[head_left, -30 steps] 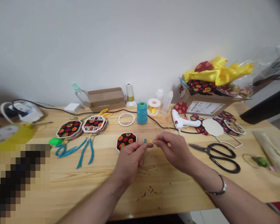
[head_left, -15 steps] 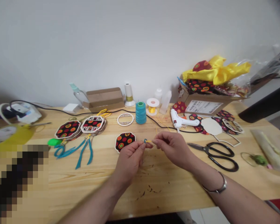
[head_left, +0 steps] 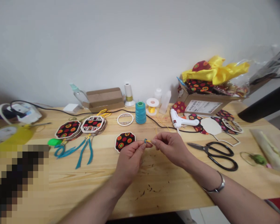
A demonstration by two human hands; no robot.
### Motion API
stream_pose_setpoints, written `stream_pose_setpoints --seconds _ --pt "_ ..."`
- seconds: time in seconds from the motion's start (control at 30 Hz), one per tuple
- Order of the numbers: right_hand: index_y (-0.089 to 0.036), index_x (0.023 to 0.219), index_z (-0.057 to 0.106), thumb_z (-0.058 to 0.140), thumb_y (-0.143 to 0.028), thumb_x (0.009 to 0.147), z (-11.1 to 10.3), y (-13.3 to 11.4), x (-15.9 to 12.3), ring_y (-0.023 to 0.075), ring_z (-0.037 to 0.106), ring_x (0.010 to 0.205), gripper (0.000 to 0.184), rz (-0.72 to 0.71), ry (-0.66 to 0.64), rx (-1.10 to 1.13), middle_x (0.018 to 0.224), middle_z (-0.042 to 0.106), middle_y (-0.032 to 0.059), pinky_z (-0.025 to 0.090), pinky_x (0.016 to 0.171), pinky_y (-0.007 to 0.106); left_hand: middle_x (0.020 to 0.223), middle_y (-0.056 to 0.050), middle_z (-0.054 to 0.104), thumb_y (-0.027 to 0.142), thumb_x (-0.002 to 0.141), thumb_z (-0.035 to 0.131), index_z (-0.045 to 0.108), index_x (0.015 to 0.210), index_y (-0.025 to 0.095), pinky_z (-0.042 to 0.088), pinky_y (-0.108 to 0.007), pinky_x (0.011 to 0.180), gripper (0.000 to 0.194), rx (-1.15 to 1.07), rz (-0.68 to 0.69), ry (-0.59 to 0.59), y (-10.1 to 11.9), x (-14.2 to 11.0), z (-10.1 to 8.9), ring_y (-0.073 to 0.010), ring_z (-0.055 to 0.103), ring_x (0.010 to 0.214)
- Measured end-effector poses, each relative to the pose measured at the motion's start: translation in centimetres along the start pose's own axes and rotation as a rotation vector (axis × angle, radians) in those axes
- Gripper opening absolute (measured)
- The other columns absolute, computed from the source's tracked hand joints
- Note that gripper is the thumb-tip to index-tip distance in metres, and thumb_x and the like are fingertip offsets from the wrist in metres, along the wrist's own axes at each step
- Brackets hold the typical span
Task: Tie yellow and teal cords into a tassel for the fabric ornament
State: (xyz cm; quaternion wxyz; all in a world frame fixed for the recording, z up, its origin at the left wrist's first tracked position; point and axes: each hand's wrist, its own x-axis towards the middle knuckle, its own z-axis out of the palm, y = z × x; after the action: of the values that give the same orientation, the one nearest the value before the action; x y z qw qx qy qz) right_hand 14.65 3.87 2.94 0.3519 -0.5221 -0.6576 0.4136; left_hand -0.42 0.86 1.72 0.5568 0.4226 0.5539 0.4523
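Observation:
Between thumb and forefinger, my left hand (head_left: pixel 132 154) pinches a small loop of teal thread (head_left: pixel 145 141). My right hand (head_left: pixel 171 146) pinches the end of a short yellow cord (head_left: pixel 148 142), which runs to the teal loop. Both hands are raised over the table, their fingertips close together. Behind my left hand lies a patterned fabric panel (head_left: pixel 125 140) with a pale scalloped rim, partly covered by that hand. A teal thread cone (head_left: pixel 140 113) and a spool of yellow cord (head_left: pixel 152 107) stand beyond the hands.
Black-handled scissors (head_left: pixel 214 154) and a white glue gun (head_left: pixel 184 120) lie to the right. At left are teal tassels (head_left: pixel 84 152) on framed panels (head_left: pixel 93 124). A cardboard box (head_left: pixel 205 101) of fabric stands at the back right. A black cable (head_left: pixel 121 110) crosses the table.
Both hands keep almost the same place and pinch. The yellow cord between them looks thinner and straighter than before.

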Motion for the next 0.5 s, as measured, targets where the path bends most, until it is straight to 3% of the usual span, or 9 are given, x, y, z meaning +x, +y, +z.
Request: stream_pose_setpoints --seconds 0.3,0.43,0.5 --pt "-0.015 0.070 0.065 0.056 -0.019 0.079 0.14 0.06 -0.39 0.0118 0.060 0.062 0.013 -0.077 -0.032 0.009 0.067 0.069 0.0020 0.045 0.059 0.023 0.042 0.004 0.043 0.031 0.076 0.058 0.072 0.081 0.019 0.029 -0.022 0.045 0.019 0.119 0.086 -0.054 0.02 -0.12 0.06 -0.0107 0.036 0.043" --pt "-0.017 0.070 0.063 0.053 -0.015 0.080 -0.07 0.12 -0.46 0.0103 0.059 0.063 0.014 -0.154 -0.042 -0.044 0.067 0.066 -0.0003 0.044 0.062 0.022 0.062 0.001 0.058 0.027 0.081 0.051 0.069 0.083 0.019 0.036 -0.022 0.057 0.020 0.204 0.178 -0.142 -0.05 0.02 -0.04 -0.0123 0.046 0.057" --pt "-0.017 0.069 0.061 0.051 -0.015 0.082 -0.15 0.22 -0.45 0.0096 0.056 0.062 0.016 -0.176 -0.055 -0.093 0.065 0.065 -0.0015 0.042 0.063 0.022 0.068 0.001 0.058 0.026 0.084 0.048 0.067 0.083 0.019 0.037 -0.022 0.063 0.020 0.243 0.212 -0.189 -0.12 0.07 -0.11 -0.0129 0.049 0.066"
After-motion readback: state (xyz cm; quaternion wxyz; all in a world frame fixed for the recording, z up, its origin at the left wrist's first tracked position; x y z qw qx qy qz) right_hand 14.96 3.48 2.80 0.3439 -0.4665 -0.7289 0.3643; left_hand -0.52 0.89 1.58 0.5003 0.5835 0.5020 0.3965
